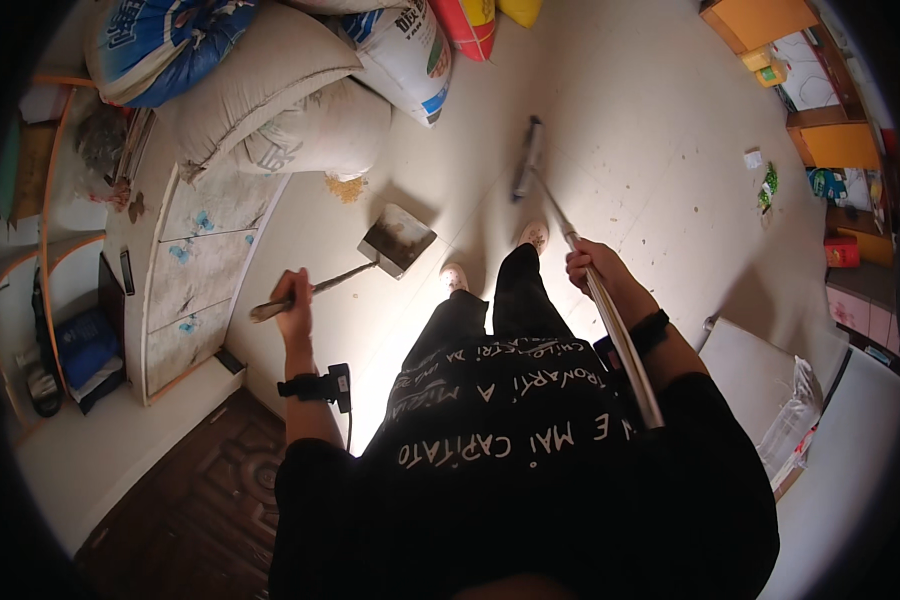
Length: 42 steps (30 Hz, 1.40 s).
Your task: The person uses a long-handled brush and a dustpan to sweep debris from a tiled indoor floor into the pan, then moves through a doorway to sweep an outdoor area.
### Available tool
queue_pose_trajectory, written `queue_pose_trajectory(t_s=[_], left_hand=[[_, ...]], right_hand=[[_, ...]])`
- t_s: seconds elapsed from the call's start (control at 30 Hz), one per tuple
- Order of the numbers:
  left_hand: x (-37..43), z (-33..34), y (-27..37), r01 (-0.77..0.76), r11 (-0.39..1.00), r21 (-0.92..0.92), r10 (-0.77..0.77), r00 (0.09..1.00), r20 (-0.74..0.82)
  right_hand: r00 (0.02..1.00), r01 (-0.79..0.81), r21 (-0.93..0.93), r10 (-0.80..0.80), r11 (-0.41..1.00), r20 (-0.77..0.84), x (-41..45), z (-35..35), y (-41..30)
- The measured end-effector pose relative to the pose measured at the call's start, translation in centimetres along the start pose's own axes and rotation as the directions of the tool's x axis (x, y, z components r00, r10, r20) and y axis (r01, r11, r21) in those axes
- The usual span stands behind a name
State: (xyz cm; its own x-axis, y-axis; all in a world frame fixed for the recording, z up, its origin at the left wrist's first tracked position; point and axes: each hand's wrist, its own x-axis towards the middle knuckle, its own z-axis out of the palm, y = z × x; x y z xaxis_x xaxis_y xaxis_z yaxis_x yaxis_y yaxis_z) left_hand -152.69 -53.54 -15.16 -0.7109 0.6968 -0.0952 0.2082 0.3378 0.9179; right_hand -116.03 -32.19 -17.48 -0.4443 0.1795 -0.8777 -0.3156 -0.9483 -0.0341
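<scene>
My left hand (292, 294) grips the wooden handle of a long-handled dustpan (397, 240), whose metal pan is at the tiled floor ahead of my left foot. My right hand (594, 264) is closed around the metal pole of a floor broom (528, 159). The broom's narrow head, slightly blurred, lies beyond my right foot. A small heap of yellow grain (345, 188) sits on the floor beside the sacks, beyond the dustpan. Small dark specks are scattered on the floor to the right.
Stuffed woven sacks (270, 82) are piled at the upper left, above a patterned cabinet (202, 255). A green wrapper (768, 186) and a white scrap (753, 158) lie on the floor at right, near open shelving (832, 146). A low white table (750, 360) stands at lower right.
</scene>
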Motion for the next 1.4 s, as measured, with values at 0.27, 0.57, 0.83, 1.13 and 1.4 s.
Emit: queue_pose_trajectory(t_s=[0.27,0.57,0.83,1.13,1.4], left_hand=[[-1.7,7.1,-0.4,-0.018,0.975,0.223,-0.038,0.969,0.243],[-4.0,10.2,1.5,-0.137,0.915,0.379,0.009,0.947,0.32],[-3.6,9.1,1.4,-0.174,0.914,0.367,0.098,0.971,0.218],[-6.4,9.0,-1.1,-0.082,0.808,0.584,-0.084,0.964,0.251],[-3.3,6.6,9.5,-0.207,0.706,0.678,-0.112,0.912,0.395]], right_hand=[[0.799,-0.396,-0.005,0.348,0.918,0.491,14.3,7.6,-0.2],[0.798,-0.399,0.169,0.25,0.901,0.548,22.6,4.5,-0.2],[0.923,-0.331,0.176,0.279,0.927,0.266,9.5,5.3,-1.7],[0.896,-0.316,0.175,0.232,0.932,0.379,15.0,3.0,-2.6],[0.97,-0.161,0.482,0.047,0.861,0.239,6.5,-8.9,-10.5]])
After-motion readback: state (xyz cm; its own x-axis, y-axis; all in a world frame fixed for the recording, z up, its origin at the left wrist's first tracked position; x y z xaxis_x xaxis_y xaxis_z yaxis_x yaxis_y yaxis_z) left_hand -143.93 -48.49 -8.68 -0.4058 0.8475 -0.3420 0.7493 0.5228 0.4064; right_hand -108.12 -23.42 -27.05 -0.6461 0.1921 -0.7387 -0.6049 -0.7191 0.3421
